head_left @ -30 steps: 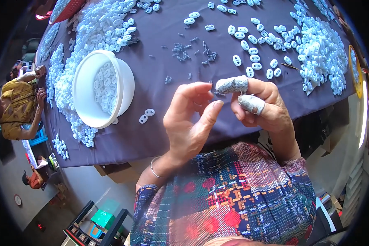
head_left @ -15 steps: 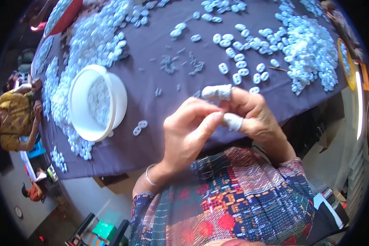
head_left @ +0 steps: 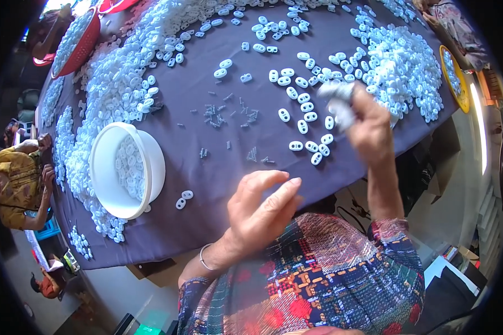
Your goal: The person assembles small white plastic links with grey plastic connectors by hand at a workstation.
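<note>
My left hand hovers over the near edge of the dark tablecloth, its fingers loosely bent and apart, with nothing visible in it. A bracelet circles that wrist. Farther right, my right hand reaches over scattered oval plastic pieces, each pale with two holes. Its thumb and a finger wear whitish wraps; motion blur hides whether they grip anything. Beyond that hand rises a large heap of the same pieces. Small grey screws lie loose in the middle of the table.
A white tub partly filled with pale pieces stands at left, beside a long heap. Two ovals lie near it. A red basket and a yellow tray sit at the far edges. Other people work around the table.
My hands, together before, are now apart. The right moved away to the right and forward over the loose ovals; the left dropped slightly nearer me and its pinch loosened. The view shifted somewhat.
</note>
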